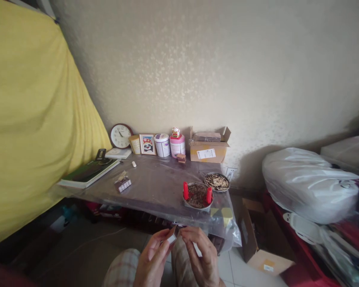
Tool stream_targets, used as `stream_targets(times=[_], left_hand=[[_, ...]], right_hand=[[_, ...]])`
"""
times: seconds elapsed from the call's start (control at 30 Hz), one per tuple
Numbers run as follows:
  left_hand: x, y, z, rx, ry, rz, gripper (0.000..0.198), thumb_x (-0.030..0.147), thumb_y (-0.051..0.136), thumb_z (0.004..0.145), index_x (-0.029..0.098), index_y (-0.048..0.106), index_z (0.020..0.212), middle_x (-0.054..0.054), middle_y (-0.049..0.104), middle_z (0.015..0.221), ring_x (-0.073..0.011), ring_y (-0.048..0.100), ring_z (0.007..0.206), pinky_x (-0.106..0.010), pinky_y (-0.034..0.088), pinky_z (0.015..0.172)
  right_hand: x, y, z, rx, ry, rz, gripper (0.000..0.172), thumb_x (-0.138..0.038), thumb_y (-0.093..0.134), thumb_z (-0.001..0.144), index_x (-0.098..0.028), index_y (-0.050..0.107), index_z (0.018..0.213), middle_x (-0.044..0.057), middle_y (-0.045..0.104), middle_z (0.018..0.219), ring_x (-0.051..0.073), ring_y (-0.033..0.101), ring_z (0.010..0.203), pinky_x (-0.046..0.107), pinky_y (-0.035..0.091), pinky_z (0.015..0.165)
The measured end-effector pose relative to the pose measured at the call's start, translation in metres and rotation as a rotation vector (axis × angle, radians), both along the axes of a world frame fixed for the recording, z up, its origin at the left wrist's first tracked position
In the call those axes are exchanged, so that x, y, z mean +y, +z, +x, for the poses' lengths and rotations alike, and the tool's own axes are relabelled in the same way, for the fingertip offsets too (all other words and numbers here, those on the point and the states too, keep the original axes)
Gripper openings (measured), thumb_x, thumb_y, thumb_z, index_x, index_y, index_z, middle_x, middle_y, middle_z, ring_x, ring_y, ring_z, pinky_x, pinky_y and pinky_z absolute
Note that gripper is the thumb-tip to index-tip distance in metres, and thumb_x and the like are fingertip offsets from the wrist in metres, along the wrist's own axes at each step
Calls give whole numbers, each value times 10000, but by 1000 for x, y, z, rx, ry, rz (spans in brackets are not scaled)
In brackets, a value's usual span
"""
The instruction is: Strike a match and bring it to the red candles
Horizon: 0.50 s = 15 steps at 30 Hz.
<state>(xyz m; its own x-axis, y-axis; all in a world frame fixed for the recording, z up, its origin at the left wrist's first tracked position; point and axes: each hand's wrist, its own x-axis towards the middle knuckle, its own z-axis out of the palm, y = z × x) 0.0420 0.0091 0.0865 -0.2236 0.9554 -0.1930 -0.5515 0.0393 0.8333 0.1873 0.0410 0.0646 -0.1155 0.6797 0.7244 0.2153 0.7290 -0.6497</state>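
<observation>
My left hand (154,255) is closed around a small matchbox (172,235), dark on its striking side and pale on the face turned to me. Close beside it, my right hand (200,251) has thumb and index finger pinched together near the box's end. What those fingertips hold, if anything, is too small to make out. A pale patch shows between the right fingers, and I cannot tell what it is. Both hands are above my lap, in front of the table's near edge. Beyond them stands a tin of dark grains (196,196) with two red candles (209,195).
A dish of matchsticks (217,182) sits at the table's right. On the plastic-covered table (155,179) are a bundle of small boxes (123,184), a green book (89,173), canisters (162,145), a clock (121,136) and a carton (209,151). An open box (265,239) stands on the floor.
</observation>
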Motion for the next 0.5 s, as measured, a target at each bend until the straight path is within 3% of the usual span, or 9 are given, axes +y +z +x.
stream_targets(times=[0.17,0.27,0.37,0.5], left_hand=[[1,1,0,18,25,-4,242,397,821,657,240,776,835,-53,802,915,-223,704,925,-292,546,850],[0,6,2,-4,31,16,258,392,808,677,212,772,859,-69,794,927,-206,699,909,-293,538,859],[0,12,4,-11,41,41,270,396,814,666,204,770,851,-76,793,912,-220,699,913,-329,536,882],[1,7,1,36,51,19,286,415,829,639,220,779,842,-78,799,901,-255,699,947,-348,544,880]], right_hand=[[-8,26,7,5,-137,118,234,-87,561,907,-250,667,1037,57,748,961,190,720,877,281,585,771],[-14,42,10,27,-117,246,268,-92,576,898,-261,646,1093,63,747,961,201,717,888,311,591,770],[-1,32,7,-89,-39,322,266,-133,560,914,-260,640,1133,73,751,955,210,718,873,339,597,753],[31,1,3,-45,-324,187,169,-173,531,940,-223,692,960,48,756,843,175,731,757,278,595,685]])
